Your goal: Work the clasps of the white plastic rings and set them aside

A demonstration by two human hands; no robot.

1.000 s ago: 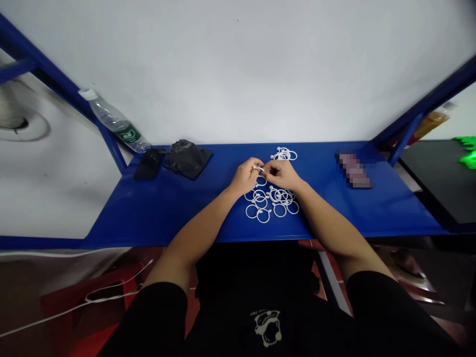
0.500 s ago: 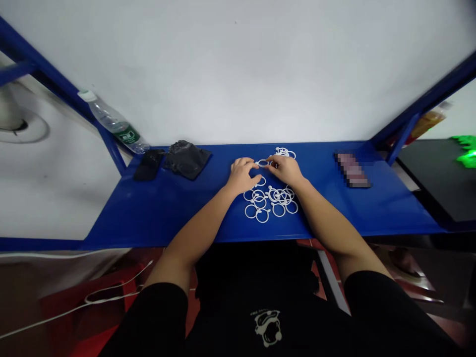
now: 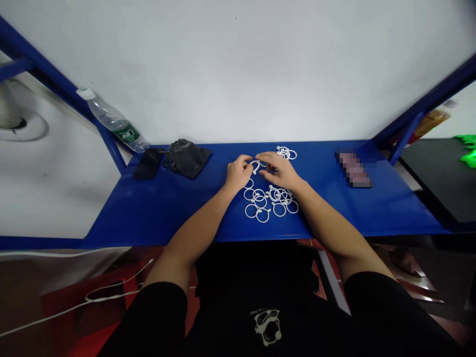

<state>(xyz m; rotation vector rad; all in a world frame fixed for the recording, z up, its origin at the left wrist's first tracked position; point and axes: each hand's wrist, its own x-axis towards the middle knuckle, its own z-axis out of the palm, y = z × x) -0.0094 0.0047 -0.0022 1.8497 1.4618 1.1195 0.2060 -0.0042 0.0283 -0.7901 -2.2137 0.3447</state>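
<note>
Between my hands is a thin white ring (image 3: 255, 167) with small knobs, tilted up from the table. My left hand (image 3: 238, 174) pinches this ring at its left side with thumb and forefinger. My right hand (image 3: 279, 171) is just to the right, its thumb and fingers apart, the fingertips close to the ring's top; whether they touch it I cannot tell. Part of another white ring (image 3: 263, 164) shows under the right fingers. Nearer to me lie several loose, overlapping white rings (image 3: 263, 221), with more white rings (image 3: 292, 158) heaped behind my right hand.
The blue table (image 3: 178, 213) meets a white wall at the back. On its left are a black pouch (image 3: 189, 158), a dark phone (image 3: 148, 164) and a leaning plastic bottle (image 3: 113, 121). A blurred-out phone-like object (image 3: 354, 169) lies on the right. Blue posts stand at both ends.
My left hand has drawn a ring leftward and tilted it up. My right fingers have spread and shifted left. The ring near my left thumb has shifted left.
</note>
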